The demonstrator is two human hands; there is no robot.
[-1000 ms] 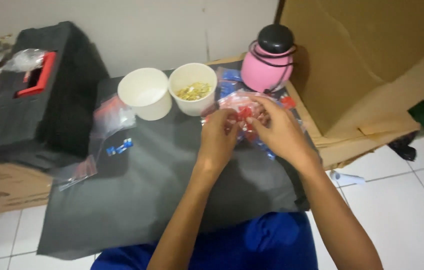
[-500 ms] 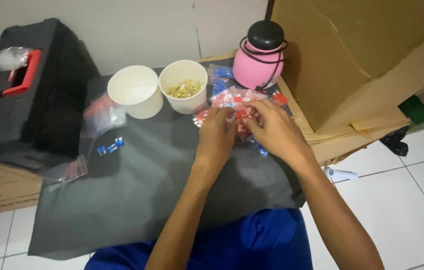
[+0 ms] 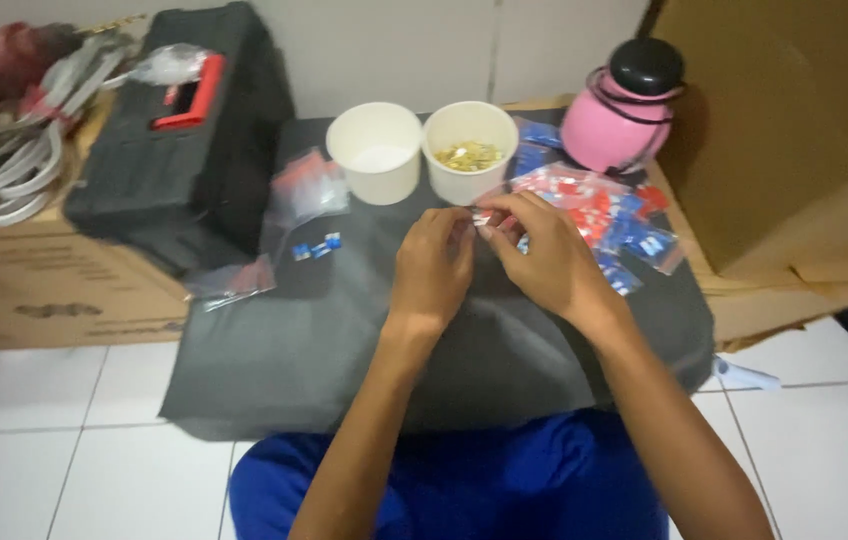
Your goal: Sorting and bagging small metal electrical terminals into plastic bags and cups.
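Both hands meet over a dark grey mat point(image 3: 344, 340). My left hand point(image 3: 434, 265) and my right hand point(image 3: 544, 255) pinch one small clear plastic bag point(image 3: 482, 216) between their fingertips, just in front of two white cups. The right-hand cup point(image 3: 470, 150) holds small yellowish pieces; the left-hand cup point(image 3: 376, 150) looks empty. To the right of my hands lies a pile of small bags with red and blue pieces point(image 3: 609, 215).
A pink flask with a black lid point(image 3: 622, 110) stands at the back right beside a large cardboard box point(image 3: 794, 130). A black toolbox with a red handle point(image 3: 184, 130) sits at the left, with grey cables point(image 3: 4, 160) beyond. Loose bags point(image 3: 309, 190) and blue pieces point(image 3: 314, 248) lie on the mat.
My hands have moved left from the pile of bags toward the cup of yellowish pieces, still pinched together on a small bag. The camera has swung to the left.
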